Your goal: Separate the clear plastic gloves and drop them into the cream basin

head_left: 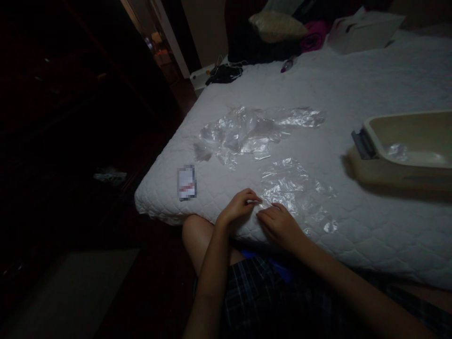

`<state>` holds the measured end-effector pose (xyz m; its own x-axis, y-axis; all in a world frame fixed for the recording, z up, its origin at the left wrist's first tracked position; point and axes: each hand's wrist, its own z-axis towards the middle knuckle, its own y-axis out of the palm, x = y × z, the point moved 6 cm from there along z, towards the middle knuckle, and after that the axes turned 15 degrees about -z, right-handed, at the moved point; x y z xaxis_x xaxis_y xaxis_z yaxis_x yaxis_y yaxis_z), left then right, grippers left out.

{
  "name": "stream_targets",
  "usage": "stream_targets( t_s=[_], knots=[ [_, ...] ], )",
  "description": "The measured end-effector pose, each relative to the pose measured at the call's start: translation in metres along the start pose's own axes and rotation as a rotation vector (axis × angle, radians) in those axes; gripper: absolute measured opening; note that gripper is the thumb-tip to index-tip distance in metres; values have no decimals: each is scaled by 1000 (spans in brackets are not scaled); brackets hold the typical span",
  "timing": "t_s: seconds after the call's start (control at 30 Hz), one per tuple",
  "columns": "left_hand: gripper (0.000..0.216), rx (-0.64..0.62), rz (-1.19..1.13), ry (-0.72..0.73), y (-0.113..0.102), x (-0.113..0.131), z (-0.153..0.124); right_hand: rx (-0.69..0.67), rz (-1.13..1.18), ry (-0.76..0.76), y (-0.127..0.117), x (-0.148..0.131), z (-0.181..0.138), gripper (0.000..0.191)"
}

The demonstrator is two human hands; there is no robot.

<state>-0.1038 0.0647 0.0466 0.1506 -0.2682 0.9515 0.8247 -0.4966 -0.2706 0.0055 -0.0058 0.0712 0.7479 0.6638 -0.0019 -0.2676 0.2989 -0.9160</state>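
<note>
A clear plastic bag point(287, 188) lies spread on the white quilted bed point(374, 235), close to its front edge. My left hand point(241, 203) pinches the bag's near left corner, fingers pressed together. Beside it, my right hand point(280, 225) has its fingers closed on the same corner, only a little apart from the left. Farther back on the bed, more crumpled clear plastic bags point(243, 134) lie in a loose heap; where one ends and another begins is hard to see.
A cream plastic bin point(395, 172) with a grey latch stands at the right, some clear plastic inside. Left of my hands lies a small blurred-out rectangular item point(187, 182). A white box point(365, 30), a pillow point(277, 26) and dark cloth point(247, 44) sit at the back.
</note>
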Motion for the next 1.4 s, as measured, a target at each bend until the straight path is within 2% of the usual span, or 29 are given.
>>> stream_targets(
  t_s=[0.23, 0.37, 0.57, 0.7, 1.13, 1.4],
  knots=[
    [19, -7, 37, -16, 2, -3, -1, 115, 386, 288, -13, 23, 1, 19],
    [16, -3, 69, -30, 2, 0, -1, 112, 503, 444, -11, 37, 2, 15],
    [15, 12, 171, -70, 5, 4, 0, 82, 548, 636, -6, 57, -1, 19],
    [18, 67, 199, -57, 5, 4, 1, 57, 537, 712, -4, 69, -4, 29],
    [17, 161, 387, -128, 12, 8, 5, 40, 378, 691, 7, 82, -14, 34],
    [14, 184, 447, -136, 16, 6, 6, 33, 109, 482, -2, 80, -3, 27]
  ],
)
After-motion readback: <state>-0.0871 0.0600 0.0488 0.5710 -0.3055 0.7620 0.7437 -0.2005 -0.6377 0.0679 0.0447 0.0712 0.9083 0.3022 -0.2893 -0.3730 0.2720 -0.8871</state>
